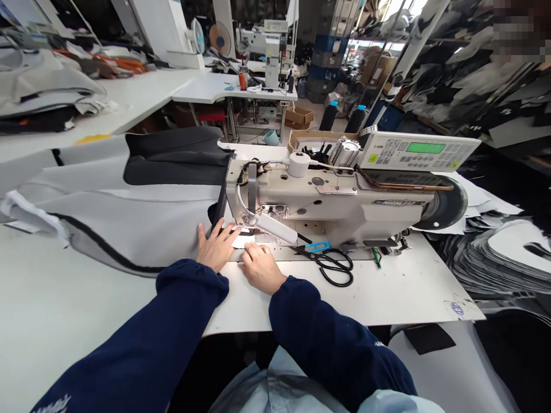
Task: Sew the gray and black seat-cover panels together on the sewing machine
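At the sewing machine (327,198) on the counter (353,301), left hand (216,245) flat on grey fabric (129,223), fingers spread, holding nothing; right hand (260,267) flat on a white fabric piece (239,242) by the needle plate (275,252), fingers loosely together, no grip; scissors (331,265) just beside.

The word "HIGHLEAD" stands on a metal badge (398,202) on the arm of the sewing machine (327,201). The control panel (417,150) has a green display, but its signs are too small to read, as is the white lettering on the left sleeve (51,403).
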{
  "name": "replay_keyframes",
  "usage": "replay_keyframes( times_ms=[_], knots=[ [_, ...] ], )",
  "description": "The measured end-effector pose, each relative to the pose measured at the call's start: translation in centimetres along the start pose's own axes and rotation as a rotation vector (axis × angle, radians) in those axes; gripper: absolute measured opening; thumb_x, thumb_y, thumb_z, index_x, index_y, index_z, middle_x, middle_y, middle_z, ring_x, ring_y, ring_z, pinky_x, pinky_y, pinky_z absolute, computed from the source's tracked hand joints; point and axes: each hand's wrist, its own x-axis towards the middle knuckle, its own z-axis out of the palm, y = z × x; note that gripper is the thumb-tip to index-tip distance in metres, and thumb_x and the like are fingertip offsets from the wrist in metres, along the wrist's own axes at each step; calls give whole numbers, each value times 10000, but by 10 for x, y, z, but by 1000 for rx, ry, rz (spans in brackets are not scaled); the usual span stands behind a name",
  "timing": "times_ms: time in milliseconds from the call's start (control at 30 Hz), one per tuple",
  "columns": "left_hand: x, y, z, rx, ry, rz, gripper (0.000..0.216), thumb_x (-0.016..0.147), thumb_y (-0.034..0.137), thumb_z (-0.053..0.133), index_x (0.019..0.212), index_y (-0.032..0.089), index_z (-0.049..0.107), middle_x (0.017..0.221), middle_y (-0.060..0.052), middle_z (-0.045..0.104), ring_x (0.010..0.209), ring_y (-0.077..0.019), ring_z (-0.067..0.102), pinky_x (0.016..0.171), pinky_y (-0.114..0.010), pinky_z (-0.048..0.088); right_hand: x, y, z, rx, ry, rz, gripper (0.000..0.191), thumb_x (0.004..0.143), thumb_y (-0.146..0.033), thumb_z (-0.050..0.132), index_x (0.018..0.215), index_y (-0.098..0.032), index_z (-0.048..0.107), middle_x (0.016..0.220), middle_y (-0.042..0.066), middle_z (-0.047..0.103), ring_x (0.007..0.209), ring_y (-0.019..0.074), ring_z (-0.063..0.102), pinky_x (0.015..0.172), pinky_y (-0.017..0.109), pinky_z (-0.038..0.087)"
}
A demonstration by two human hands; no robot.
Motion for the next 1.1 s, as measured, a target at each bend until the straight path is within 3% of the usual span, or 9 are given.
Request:
replay_keyframes(
  times_ms=[200,400,633,800,933,1033,1100],
  knots=[
    [15,-6,4,-26,-40,-50,485,851,137,330,1290,276,484,1438,-40,382,1388,-262,173,1049,-693,9,-1,0,3,28,-8,34,286,917,-292,446,1079,-84,558,1310,210,472,1215,308,418,941,448,356],
    [30,-9,9,-54,5,-96,486,823,129,347,1263,256,510,1416,-56,414,1386,-247,182,1061,-676,34,-3,2,2,57,-6,26,272,918,-262,437,1091,-93,560,1291,186,507,1208,294,444,951,439,365],
    [32,-10,11,-70,38,-71,518,803,125,365,1296,212,497,1441,-43,380,1384,-247,189,1113,-530,167,-4,4,8,97,18,37,237,898,-239,475,1092,-132,559,1282,173,518,1218,279,444,953,440,365],
    [28,-9,13,-122,74,-71,535,785,121,385,1298,222,499,1428,-48,401,1375,-253,218,1119,-513,171,-3,2,10,97,10,35,230,886,-226,487,1086,-138,558,1277,161,525,1217,271,443,940,422,364],
    [24,-20,14,-294,180,-41,600,687,112,451,1279,194,511,1496,-37,271,1400,-240,151,1138,-418,206,-15,10,-3,157,71,31,182,889,-157,435,1008,-174,572,1122,92,619,1064,196,544,957,396,332],
    [28,-34,8,-496,269,-169,671,678,134,476,1345,152,411,1529,-54,161,1399,-218,157,1114,-328,266,-32,37,-25,99,100,126,212,896,-147,397,962,-186,594,983,69,646,922,180,577,917,381,349],
    [38,-42,2,-602,247,-356,621,787,203,424,1393,136,308,1493,-95,259,1315,-192,352,1043,-290,353,-39,64,-41,-39,15,286,227,891,-161,402,971,-178,614,976,100,640,934,218,569,880,387,372]
  ],
)
